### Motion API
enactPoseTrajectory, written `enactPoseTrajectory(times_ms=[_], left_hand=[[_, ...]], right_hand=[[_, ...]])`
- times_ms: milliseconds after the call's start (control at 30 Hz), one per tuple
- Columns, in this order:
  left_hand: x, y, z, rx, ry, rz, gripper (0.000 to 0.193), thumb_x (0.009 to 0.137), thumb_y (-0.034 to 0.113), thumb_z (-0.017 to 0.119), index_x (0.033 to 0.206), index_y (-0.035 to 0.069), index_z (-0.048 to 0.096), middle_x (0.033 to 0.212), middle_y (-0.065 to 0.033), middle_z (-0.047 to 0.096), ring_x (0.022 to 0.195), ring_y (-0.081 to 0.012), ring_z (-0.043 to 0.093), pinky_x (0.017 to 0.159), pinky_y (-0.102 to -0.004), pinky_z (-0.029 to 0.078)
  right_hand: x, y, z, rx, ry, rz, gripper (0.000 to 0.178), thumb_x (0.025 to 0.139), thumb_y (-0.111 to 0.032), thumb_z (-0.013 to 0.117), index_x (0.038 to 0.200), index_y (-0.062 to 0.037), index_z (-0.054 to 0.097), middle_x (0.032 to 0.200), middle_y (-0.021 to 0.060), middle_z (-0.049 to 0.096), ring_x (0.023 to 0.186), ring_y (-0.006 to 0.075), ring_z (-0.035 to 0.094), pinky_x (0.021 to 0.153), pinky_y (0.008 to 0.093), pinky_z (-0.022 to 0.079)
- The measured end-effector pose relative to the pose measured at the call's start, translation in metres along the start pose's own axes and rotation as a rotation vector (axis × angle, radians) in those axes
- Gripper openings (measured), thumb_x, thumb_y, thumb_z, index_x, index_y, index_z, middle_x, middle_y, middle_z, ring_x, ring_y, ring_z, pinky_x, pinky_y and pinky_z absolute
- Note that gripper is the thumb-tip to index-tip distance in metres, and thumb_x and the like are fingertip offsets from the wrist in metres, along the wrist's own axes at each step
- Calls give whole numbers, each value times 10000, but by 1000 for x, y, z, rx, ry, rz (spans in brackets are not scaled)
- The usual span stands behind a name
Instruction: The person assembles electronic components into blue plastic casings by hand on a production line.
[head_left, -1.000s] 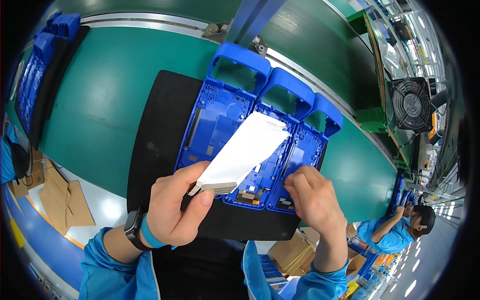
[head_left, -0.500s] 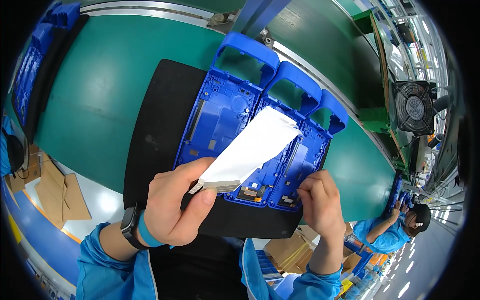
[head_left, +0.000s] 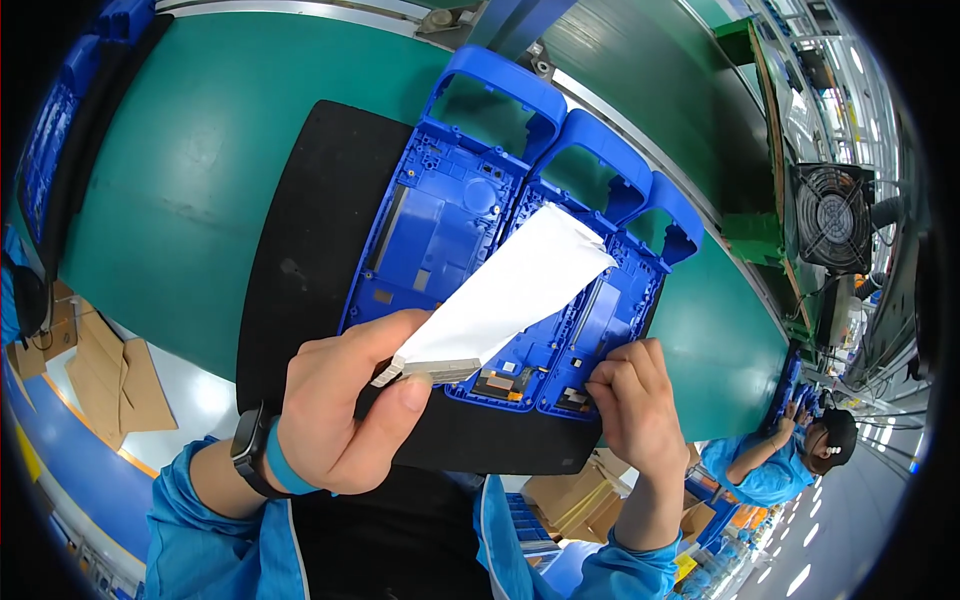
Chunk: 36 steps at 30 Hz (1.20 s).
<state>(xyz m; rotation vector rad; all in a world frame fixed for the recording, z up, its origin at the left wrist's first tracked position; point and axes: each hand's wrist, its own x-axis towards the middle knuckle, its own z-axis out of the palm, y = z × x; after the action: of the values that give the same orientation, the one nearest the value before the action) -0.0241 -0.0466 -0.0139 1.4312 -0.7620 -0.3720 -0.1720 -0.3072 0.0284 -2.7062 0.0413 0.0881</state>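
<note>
My left hand (head_left: 345,420) is closed on a stack of white paper sheets (head_left: 520,280), thumb on top, near the end that carries grey strips (head_left: 445,370). The stack slants away to the far right above the housings. My right hand (head_left: 640,405) has its fingers curled together at the near right corner of the right blue plastic housing (head_left: 600,310); whatever is between the fingertips is hidden. Side by side lie this housing, a middle blue housing (head_left: 515,365) partly covered by the sheets, and a left blue housing (head_left: 450,200). Each has a loop-shaped handle at its far end.
Under the housings is a black mat (head_left: 300,270) on a green tabletop (head_left: 190,190). More blue housings (head_left: 55,130) stand far left. A fan (head_left: 833,217) is at the right. Cardboard (head_left: 120,380) lies on the floor, and another person (head_left: 770,460) works at lower right.
The view has shifted slightly. My right fingers have moved a little left over the near corner of the right housing; the left hand keeps its grip on the sheets.
</note>
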Motion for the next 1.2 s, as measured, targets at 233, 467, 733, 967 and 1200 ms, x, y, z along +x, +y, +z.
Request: enactPoseTrajectory(times_ms=[233,467,733,967,1200], left_hand=[[1,2,-2,30,-25,15,370,944,63,588,1259,-130,550,1055,-261,706,879,-280,743,752,-323,580],[3,2,-2,37,-22,20,372,941,58,592,1257,-134,549,1058,-266,703,887,-290,743,756,-320,579],[4,6,-3,-38,-27,-73,333,939,77,607,1221,-98,585,978,-230,707,784,-268,727,689,-317,556],[1,10,-5,-35,-78,-23,339,922,47,602,1226,-102,577,971,-224,704,809,-314,725,718,-340,562],[0,4,-3,-144,-90,-19,352,937,35,585,1259,-103,553,981,-212,711,832,-296,732,731,-338,568]], right_hand=[[-1,0,0,-5,-9,3,201,736,62,713,872,-19,590,878,120,550,825,313,524,721,395,458],[-1,2,-1,-11,-7,-4,198,741,52,722,886,-20,609,878,115,556,818,304,527,712,388,457],[1,-13,-4,3,140,43,205,718,69,728,875,-16,626,868,124,599,777,290,572,678,357,471],[34,-75,17,246,424,-176,228,683,78,735,880,-12,662,822,121,617,697,249,579,609,329,462],[50,-75,35,245,391,-229,249,698,34,789,904,-24,663,836,100,642,712,265,587,611,349,460]])
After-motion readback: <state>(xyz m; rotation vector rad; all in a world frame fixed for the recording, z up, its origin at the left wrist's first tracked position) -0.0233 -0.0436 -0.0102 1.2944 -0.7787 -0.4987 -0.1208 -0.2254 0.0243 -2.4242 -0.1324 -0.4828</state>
